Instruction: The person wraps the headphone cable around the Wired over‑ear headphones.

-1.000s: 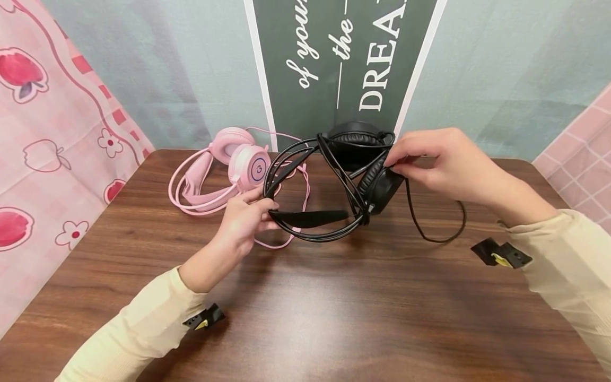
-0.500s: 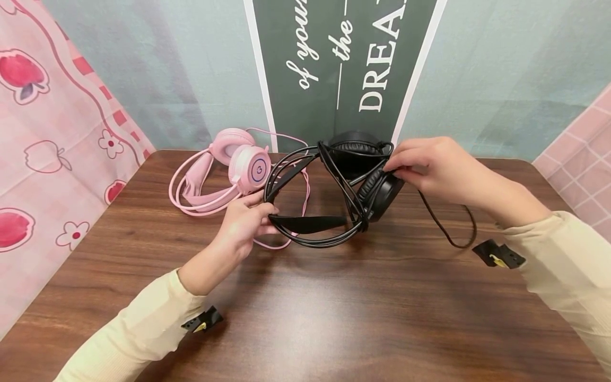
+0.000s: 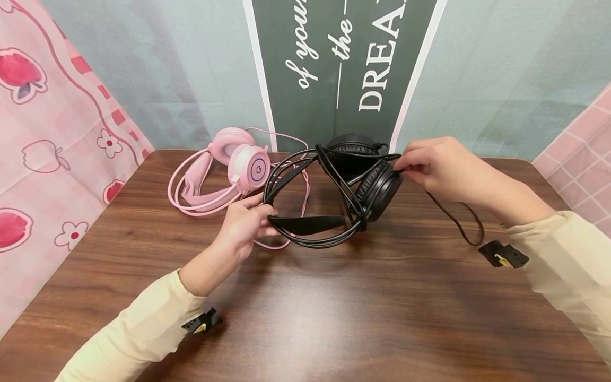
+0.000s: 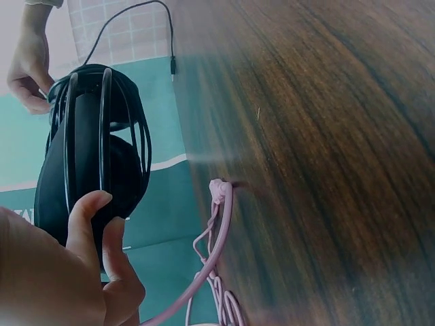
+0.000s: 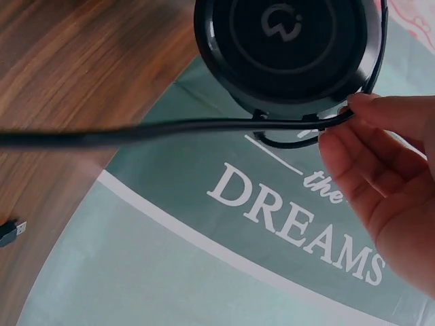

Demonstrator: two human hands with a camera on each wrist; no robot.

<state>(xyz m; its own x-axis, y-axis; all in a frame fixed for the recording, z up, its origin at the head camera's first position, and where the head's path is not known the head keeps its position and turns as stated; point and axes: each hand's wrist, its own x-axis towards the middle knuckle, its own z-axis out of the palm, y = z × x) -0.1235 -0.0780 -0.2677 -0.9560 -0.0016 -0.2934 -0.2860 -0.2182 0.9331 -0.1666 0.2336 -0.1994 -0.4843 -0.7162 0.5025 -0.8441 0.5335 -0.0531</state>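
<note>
The black headphones [image 3: 379, 196] are held up over the brown table [image 3: 334, 323], tilted, with loops of cord wound around the headband [image 4: 87, 146]. The headband is pinched between the thumb and fingers of the left hand [image 3: 241, 220]. At the other end, the black cord [image 5: 197, 128] is pinched by the thumb and fingertips of the right hand [image 3: 439, 164], close beside an ear cup [image 5: 289, 51]. The cord's plug [image 5: 9, 232] is seen at its loose end. The pink headphones [image 3: 250, 167] are set on the table, near the left hand, before a green cloth [image 3: 305, 114] printed with white words.
</note>
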